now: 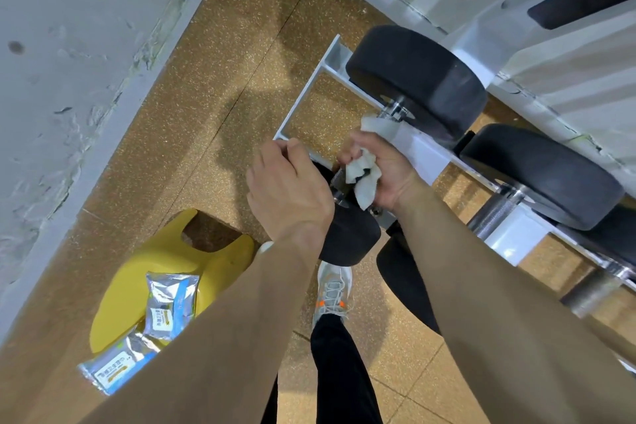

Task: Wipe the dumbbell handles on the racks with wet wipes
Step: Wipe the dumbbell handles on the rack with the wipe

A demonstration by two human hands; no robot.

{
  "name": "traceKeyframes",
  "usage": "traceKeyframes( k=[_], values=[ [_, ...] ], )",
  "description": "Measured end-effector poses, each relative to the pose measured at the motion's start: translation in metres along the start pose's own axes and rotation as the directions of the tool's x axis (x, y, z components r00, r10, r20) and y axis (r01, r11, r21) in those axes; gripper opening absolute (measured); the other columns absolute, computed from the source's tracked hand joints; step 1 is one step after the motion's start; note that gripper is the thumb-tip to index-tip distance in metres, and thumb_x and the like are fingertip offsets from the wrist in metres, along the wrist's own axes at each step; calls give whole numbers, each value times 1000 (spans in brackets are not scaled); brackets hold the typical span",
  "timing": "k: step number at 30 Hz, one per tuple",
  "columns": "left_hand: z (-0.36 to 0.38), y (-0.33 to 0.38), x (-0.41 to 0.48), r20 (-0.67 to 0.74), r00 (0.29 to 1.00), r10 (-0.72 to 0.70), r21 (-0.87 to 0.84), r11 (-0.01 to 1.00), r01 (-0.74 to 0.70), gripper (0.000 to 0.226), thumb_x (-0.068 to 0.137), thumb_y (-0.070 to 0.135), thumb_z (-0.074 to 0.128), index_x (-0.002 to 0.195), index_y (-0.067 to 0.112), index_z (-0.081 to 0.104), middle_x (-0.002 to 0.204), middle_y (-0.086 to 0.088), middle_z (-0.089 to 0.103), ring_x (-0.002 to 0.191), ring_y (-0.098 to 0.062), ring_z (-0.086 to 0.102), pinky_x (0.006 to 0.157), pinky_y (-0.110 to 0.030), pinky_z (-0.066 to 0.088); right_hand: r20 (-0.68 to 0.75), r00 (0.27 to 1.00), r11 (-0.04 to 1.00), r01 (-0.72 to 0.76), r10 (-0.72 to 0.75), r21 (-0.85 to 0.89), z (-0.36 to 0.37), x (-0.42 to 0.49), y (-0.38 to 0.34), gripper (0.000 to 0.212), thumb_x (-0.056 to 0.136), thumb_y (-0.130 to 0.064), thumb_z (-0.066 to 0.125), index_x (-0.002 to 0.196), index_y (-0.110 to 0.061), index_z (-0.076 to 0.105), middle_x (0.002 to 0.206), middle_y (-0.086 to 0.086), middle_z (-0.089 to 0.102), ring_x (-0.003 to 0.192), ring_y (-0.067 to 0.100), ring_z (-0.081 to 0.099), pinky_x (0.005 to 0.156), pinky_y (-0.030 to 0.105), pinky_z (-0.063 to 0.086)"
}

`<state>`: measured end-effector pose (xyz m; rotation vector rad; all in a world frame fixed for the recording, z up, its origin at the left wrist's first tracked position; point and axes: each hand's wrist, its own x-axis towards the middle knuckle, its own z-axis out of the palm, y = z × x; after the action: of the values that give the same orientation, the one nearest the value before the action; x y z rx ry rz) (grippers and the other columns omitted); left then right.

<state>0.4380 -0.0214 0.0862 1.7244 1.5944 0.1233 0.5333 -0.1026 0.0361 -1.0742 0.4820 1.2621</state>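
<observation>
The right hand [382, 169] is closed around a crumpled white wet wipe [364, 179] and presses it onto the handle [336, 179] of a small black dumbbell [347, 237]. This dumbbell sits at the very end of the white rack [423, 151], right in front of the person. The left hand [289, 189] lies over the far head of the dumbbell with its fingers bent down around it, and it seems to hold the weight so it does not roll. The handle is just between the two hands, touching the wipe. Its long way runs from far to near, away from the person and back, so I think the wipe should slide along that line and twist around the bar. The right hand is the closer one for this job. There is not much room: the bar is short, with a black head at each end, and the rack rail is right beside the right hand's knuckles. Bigger dumbbells [416, 79] sit on the rack off to the right, and their handles look like the next ones to clean. To the left there is open floor [206, 113]. Near the left arm stands a yellow stool [165, 262] with packs of wipes [170, 303] on it, easy for the left hand to reach.
</observation>
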Motion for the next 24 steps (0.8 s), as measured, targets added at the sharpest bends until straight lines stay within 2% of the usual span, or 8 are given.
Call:
traceKeyframes(
  k=[2,5,9,13,16,19,22,24],
  values=[
    [-2,1,0,8,1000,-6,1,1000,6,41,94,47,26,100,22,58,104,3,61,101,-25,54,93,-52,45,-160,981,978,82,-113,-191,-1,-6,9,20,90,-24,74,75,-12,71,74,4,70,74,22,68,69,36,59],
    [-4,2,-1,47,999,-21,6,1000,21,31,100,43,28,101,26,54,105,6,59,102,-19,47,97,-48,42,-301,915,911,141,-270,-388,-7,-18,24,40,90,-49,69,111,-15,71,103,0,78,100,21,73,91,43,57],
    [-9,6,-2,84,996,-39,37,999,36,25,104,41,30,100,27,50,105,7,55,101,-16,41,99,-46,40,-409,825,832,125,-390,-540,-12,-36,29,40,101,-39,51,97,-2,67,85,4,65,81,20,61,75,36,46],
    [-15,8,-1,152,988,-41,55,998,33,19,99,39,39,100,29,55,110,5,60,112,-22,50,102,-51,41,-473,763,854,194,-441,-483,-11,-69,19,24,105,-26,51,88,-23,68,93,5,72,93,30,70,86,44,54],
    [-23,9,-8,183,969,168,15,985,-173,14,95,35,51,105,33,61,112,13,62,114,-14,54,106,-41,40,-383,854,932,280,-351,-230,-4,-106,14,10,100,-18,61,101,-18,71,99,6,76,97,28,73,81,43,59],
    [-37,23,-17,411,887,208,-174,974,-148,24,97,36,60,120,29,65,107,22,63,101,8,57,90,-12,40,-192,956,975,223,-222,-15,3,-127,15,20,93,-3,61,107,-16,68,101,5,76,97,24,73,78,39,60],
    [-53,38,-9,673,728,130,-232,972,41,41,89,55,65,116,24,69,102,10,74,96,-7,70,89,-28,50,-44,981,981,192,-191,27,1,-127,14,23,87,-6,68,106,-17,70,107,7,74,101,24,72,79,38,60],
    [-61,43,3,815,573,86,-205,968,147,43,83,50,75,111,17,73,98,1,77,95,-17,74,87,-35,57,-26,981,981,190,-191,-47,0,-122,11,31,83,-12,70,113,-16,69,109,7,74,100,22,71,75,33,59]
  ],
)
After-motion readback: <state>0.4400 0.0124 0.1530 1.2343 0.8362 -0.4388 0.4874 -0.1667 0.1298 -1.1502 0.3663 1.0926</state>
